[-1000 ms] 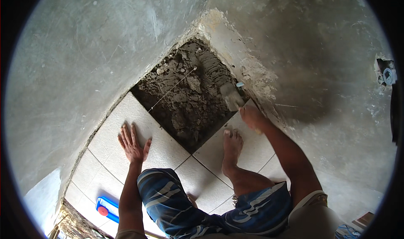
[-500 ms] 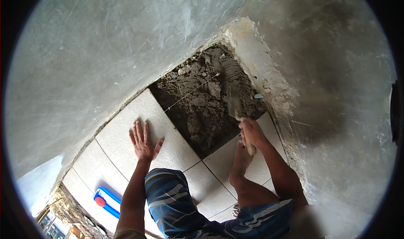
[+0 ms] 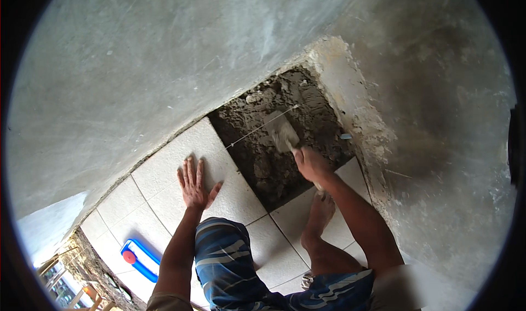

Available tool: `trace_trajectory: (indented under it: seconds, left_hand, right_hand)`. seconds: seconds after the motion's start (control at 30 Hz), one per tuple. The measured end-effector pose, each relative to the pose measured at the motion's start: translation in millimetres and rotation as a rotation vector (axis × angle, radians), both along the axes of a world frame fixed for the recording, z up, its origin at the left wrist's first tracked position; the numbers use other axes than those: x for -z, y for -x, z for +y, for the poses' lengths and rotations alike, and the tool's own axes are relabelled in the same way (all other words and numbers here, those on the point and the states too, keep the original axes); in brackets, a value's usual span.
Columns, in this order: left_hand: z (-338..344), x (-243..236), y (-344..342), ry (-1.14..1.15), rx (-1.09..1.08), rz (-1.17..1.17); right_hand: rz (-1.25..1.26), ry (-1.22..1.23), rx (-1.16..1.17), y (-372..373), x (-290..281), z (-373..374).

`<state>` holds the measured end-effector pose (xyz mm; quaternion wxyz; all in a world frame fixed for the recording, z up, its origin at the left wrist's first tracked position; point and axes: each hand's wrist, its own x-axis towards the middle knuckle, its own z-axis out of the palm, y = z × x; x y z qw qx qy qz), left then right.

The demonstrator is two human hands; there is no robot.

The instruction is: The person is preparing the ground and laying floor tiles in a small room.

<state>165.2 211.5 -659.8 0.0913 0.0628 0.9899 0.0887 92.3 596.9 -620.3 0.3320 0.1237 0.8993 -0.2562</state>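
My right hand (image 3: 312, 165) is closed round the handle of a trowel (image 3: 283, 133), its flat grey blade over the dark wet mortar (image 3: 263, 166) in the corner. The blade lies close to a thin taut string (image 3: 257, 129) that crosses the mortar bed; whether they touch I cannot tell. With fingers spread, my left hand (image 3: 193, 186) rests flat on a white floor tile (image 3: 230, 193) beside the mortar's left edge.
Grey plastered walls (image 3: 164, 53) meet at the far corner. A small pale blue piece (image 3: 346, 137) lies at the mortar's right edge. On the tiles at the lower left sits a blue tool with a red knob (image 3: 129, 256). My bare foot (image 3: 319, 215) stands on a tile.
The trowel has swung left across the mortar, its blade now near the string. My left hand stays flat on the tile. The whole view has shifted slightly.
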Motion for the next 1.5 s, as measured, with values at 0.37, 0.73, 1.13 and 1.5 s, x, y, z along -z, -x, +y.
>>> trace_trajectory:
  seconds: [0.37, 0.73, 1.13, 1.5]
  left_hand:
    - [4, -2, 2, -0.056, -0.031, 0.035]
    - [-7, -6, -1, -0.069, -0.044, -0.036]
    - [-2, -2, 2, -0.031, -0.042, -0.047]
    - [4, -3, 2, -0.061, -0.035, 0.012]
  right_hand:
    - [0.176, -0.340, -0.180, 54, 28, -42]
    - [-0.111, 0.220, 0.576, 120, 8, -69]
    - [-0.318, 0.106, 0.017, 55, -30, -73]
    - [0.079, -0.343, -0.313, 18, 9, -63]
